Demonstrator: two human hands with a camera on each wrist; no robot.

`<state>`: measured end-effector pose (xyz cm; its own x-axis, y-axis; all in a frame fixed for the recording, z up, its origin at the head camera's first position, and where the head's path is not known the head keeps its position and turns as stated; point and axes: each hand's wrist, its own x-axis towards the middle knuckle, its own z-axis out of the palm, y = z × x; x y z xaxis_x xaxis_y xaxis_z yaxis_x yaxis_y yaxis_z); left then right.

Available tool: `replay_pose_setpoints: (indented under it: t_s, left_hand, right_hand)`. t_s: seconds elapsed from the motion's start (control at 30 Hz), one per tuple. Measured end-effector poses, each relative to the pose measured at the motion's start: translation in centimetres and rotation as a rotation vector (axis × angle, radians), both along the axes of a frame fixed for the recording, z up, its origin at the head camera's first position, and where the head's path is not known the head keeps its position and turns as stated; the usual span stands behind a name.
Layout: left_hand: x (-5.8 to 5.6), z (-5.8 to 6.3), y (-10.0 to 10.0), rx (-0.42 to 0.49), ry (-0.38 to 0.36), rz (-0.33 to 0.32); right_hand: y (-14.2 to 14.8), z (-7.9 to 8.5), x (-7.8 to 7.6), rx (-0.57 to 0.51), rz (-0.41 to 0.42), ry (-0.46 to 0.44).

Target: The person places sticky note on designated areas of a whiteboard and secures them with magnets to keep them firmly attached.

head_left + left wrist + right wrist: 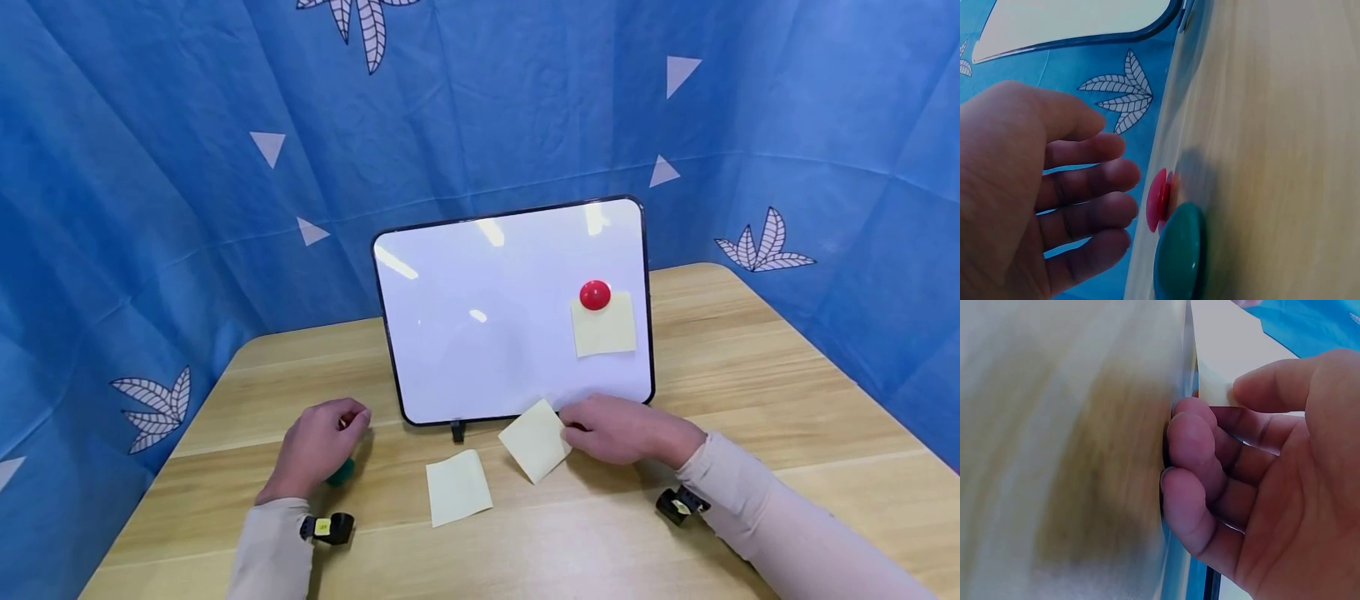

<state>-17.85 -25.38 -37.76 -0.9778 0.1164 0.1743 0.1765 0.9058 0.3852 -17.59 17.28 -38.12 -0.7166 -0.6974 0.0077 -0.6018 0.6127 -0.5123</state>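
Observation:
A white magnetic board (487, 333) stands upright on the wooden table (750, 375). A red magnet (595, 294) pins a yellow note (604, 329) to its right side. My right hand (600, 429) pinches a second yellow note (536, 440) by its right corner, just in front of the board's lower edge; the right wrist view shows the thumb and fingers (1204, 437) closed on the paper (1213, 387). My left hand (330, 437) hovers with loosely curled fingers (1085, 187) over a green magnet (1179, 256) and a red magnet (1158, 200) lying on the table, holding nothing.
A third yellow note (457, 487) lies flat on the table between my hands. Blue patterned cloth (150, 208) walls in the table at the back and both sides. The board's small foot (457, 431) sticks out at its lower middle.

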Motion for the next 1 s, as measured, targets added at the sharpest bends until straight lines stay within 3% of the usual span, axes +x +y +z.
replay_pose_setpoints:
  t_s: [0.4,0.8,1.0]
  left_hand:
    - [-0.2,0.1,-1.2,0.015,-0.16,0.054]
    - [-0.5,-0.8,-1.3,0.013,-0.15,0.08]
    - [-0.4,-1.0,-1.2,-0.028,-0.147,0.045]
  right_hand:
    - [-0.1,-0.1,-0.2,0.024,-0.012,-0.002]
    - [-0.1,0.1,-0.1,0.033,-0.016,-0.009]
    - [-0.1,0.1,0.0,0.027,-0.014,-0.011]
